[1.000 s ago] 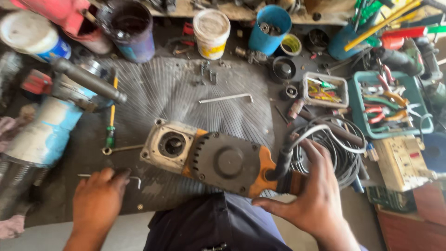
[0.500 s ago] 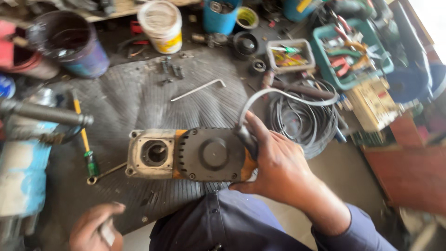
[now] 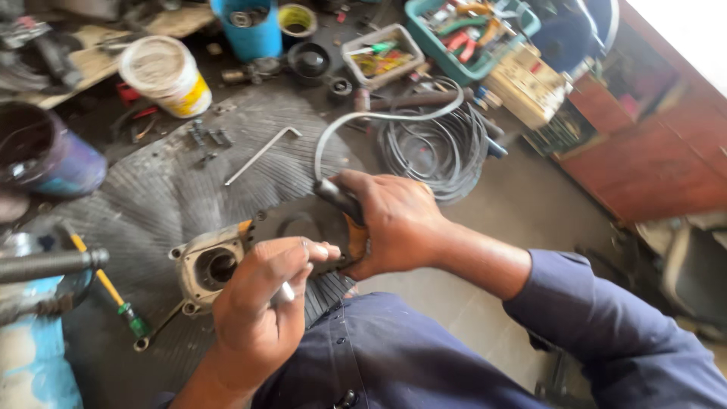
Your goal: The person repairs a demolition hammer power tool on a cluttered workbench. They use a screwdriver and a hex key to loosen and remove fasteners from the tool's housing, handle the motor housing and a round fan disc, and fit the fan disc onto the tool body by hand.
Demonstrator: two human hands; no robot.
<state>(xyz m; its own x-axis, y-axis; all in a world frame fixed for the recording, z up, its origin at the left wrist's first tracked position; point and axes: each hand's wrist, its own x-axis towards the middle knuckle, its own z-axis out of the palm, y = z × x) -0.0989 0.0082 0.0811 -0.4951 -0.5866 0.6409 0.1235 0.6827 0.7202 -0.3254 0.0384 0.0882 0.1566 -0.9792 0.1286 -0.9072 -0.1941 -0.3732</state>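
An orange and dark grey power tool body [image 3: 227,254] with a round metal opening lies on the ribbed black mat [image 3: 166,189] in front of me. My right hand [image 3: 394,220] grips its black handle end, where a grey cable [image 3: 363,121] comes out. My left hand [image 3: 265,303] hovers over the tool's middle, fingers closed around a small silvery piece [image 3: 286,291]; what the piece is cannot be made out. My dark blue trousers and sleeve fill the lower frame.
A hex key [image 3: 261,155] and small bolts lie on the mat. A yellow-handled screwdriver [image 3: 106,284] sits left. Coiled black cable [image 3: 435,148], a white bucket [image 3: 163,76], blue tubs, a green tool tray [image 3: 469,38] and a purple bucket [image 3: 45,155] ring the mat.
My left hand has risen from the mat's near edge to above the tool, holding a small piece. The view has swung right, and my right hand keeps its hold on the handle.
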